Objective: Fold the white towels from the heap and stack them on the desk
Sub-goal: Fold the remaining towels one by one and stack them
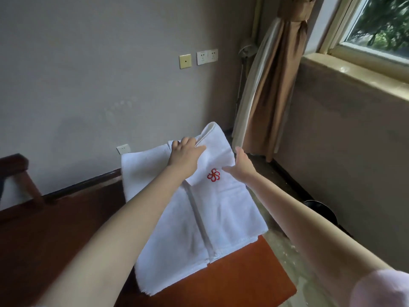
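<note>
A white towel (194, 227) lies spread on the reddish-brown desk (250, 278), its right part hanging past the desk's edge. Its far end is lifted and turned back toward me, showing a red embroidered flower mark (213, 175). My left hand (186, 157) grips the raised far edge of that flap between thumb and fingers. My right hand (242, 166) pinches the flap's right edge, thumb on top. A fold line runs lengthwise down the middle of the towel.
A grey wall with sockets (207, 56) stands behind the desk. A brown curtain (272, 89) hangs in the corner beside a window (380, 25). A dark round bin (321, 210) sits on the floor to the right. A wooden chair part (20, 173) shows at left.
</note>
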A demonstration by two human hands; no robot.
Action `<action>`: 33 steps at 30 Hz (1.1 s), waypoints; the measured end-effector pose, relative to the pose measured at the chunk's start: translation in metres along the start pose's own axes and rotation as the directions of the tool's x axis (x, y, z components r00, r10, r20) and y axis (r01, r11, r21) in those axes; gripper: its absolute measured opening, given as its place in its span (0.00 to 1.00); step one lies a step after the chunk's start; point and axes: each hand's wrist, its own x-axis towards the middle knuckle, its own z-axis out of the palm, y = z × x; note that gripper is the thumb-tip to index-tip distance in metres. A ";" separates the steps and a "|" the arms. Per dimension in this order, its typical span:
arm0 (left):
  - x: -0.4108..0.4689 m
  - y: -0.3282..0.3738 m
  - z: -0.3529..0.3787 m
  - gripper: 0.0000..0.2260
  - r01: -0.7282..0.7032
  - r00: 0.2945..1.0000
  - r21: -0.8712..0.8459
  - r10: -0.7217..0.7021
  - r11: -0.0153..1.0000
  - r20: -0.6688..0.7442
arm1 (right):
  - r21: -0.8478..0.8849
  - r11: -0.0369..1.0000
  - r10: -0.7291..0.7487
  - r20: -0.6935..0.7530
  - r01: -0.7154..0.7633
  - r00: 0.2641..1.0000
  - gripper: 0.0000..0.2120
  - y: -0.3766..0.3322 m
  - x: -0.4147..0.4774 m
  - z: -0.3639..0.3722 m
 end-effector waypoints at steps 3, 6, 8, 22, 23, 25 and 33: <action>0.017 -0.013 0.000 0.27 0.061 0.998 0.006 -0.061 0.998 0.009 | 0.027 1.000 -0.008 0.071 0.006 0.997 0.45 -0.012 0.043 0.000; 0.039 -0.029 0.000 0.30 0.104 0.994 0.014 -0.104 0.994 0.024 | 0.033 0.999 0.031 0.202 -0.039 0.979 0.39 -0.013 0.072 0.007; 0.053 -0.039 0.002 0.31 0.123 0.991 0.027 -0.124 0.992 0.046 | 0.098 0.992 0.046 0.272 -0.075 0.961 0.39 -0.008 0.081 0.015; 0.119 -0.040 0.080 0.21 0.409 0.903 -0.042 -0.398 0.912 0.159 | 0.228 0.956 0.096 0.345 -0.182 0.934 0.26 0.035 0.125 0.044; 0.114 -0.042 0.088 0.19 0.488 0.866 -0.085 -0.470 0.869 0.172 | 0.249 0.949 0.100 0.341 -0.193 0.935 0.25 0.035 0.126 0.044; 0.102 -0.048 0.103 0.19 0.658 0.750 -0.192 -0.610 0.728 0.256 | 0.300 0.929 0.109 0.341 -0.218 0.934 0.25 0.034 0.130 0.044; 0.105 -0.054 0.112 0.28 0.857 0.454 -0.489 -0.688 0.163 0.566 | 0.413 0.854 0.176 0.342 -0.315 0.923 0.21 0.025 0.151 0.046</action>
